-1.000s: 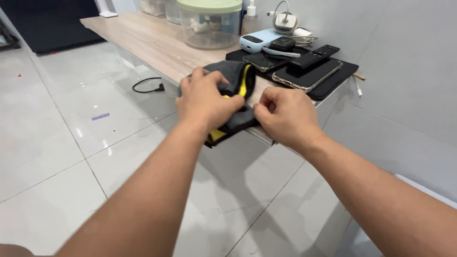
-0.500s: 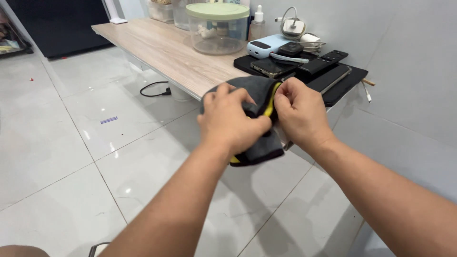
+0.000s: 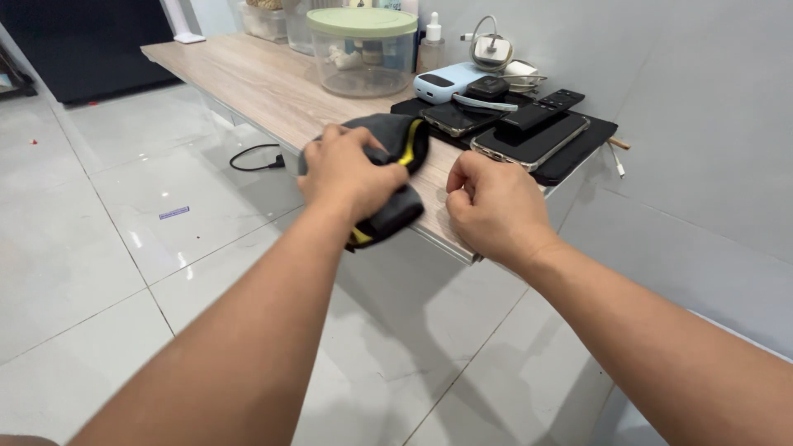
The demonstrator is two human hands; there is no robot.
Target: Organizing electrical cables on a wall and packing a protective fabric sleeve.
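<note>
At shelf edge: L hand (image 3: 347,172) clutches grey-yellow cloth (image 3: 395,144); R hand (image 3: 491,206) fisted beside, empty

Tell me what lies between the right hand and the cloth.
In the head view, only a bare strip of wooden tabletop lies between the right hand and the grey and yellow cloth, which the left hand grips.

Two bare forearms stretch forward from the bottom of the frame, converging toward the middle. The left hand (image 3: 347,173) sits palm down, fingers curled and clenched in a grip, knuckles raised, wrist straight. The right hand (image 3: 491,206) lies just beside it — apart, not touching — drawn into a loose fist, thumb tucked against the bent forefinger, back of the hand facing up, holding nothing visible.
</note>
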